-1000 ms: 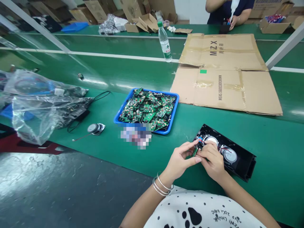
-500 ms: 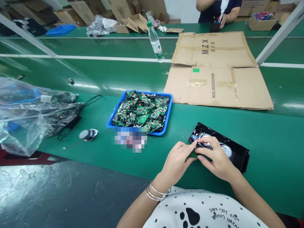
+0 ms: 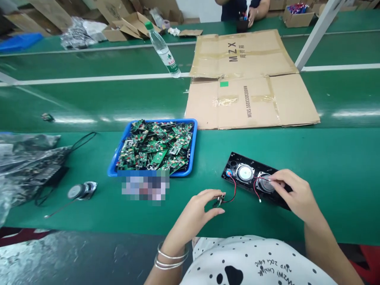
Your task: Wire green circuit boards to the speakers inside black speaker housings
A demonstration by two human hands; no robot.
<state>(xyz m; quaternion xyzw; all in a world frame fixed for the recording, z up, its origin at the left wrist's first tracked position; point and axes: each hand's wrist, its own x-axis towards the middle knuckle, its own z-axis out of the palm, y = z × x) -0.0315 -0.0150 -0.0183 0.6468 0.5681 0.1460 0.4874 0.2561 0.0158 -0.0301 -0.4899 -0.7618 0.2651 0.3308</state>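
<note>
A small green circuit board is held between the thumb and fingers of my left hand. From it a red and black cable runs to a blue part at the left end of a black speaker housing. Two round speakers sit in the housing, a left one and a right one. My right hand pinches a thin red wire over the right speaker. A white plug hangs from a wire at the housing's front edge.
Left of the housing stands a blue tray heaped with circuit boards. Farther left lie a loose speaker and a plastic bag. Flattened cardboard and a bottle are behind. A person works across the bench.
My hands have moved apart, the left taking the board away from the housing and the right shifting over the right speaker. Both speakers now show, and the whole view has shifted.
</note>
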